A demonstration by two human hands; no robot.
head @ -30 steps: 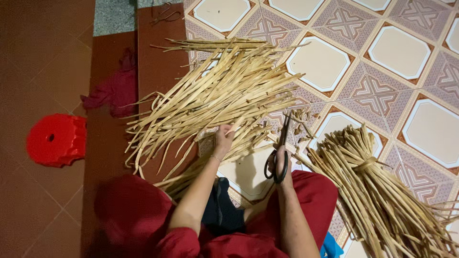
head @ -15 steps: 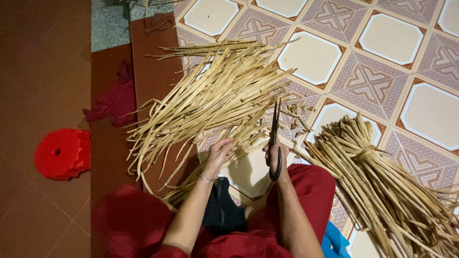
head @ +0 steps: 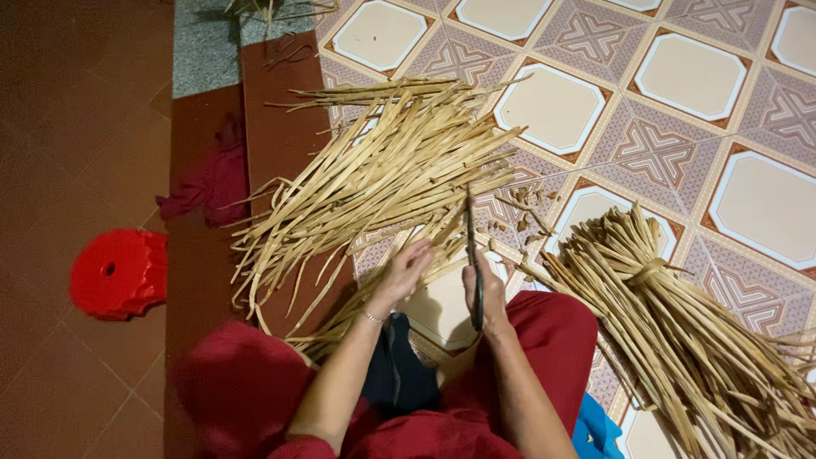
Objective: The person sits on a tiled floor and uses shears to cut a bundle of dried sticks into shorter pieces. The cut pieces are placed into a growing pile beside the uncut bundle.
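Head view: scissors (head: 473, 255) within right fingers (head: 484, 289).

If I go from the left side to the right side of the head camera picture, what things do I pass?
Red plastic stool → dark red cloth → loose pile of straw strips → left hand → scissors in the right hand → tied bundle of strips.

Dark scissors (head: 473, 255) upright beside fanned tan strips (head: 382, 183)

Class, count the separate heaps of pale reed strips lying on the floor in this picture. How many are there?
2. A loose heap of strips lies ahead of the left hand; a tied bundle lies right of the right hand, running past the frame's edge.
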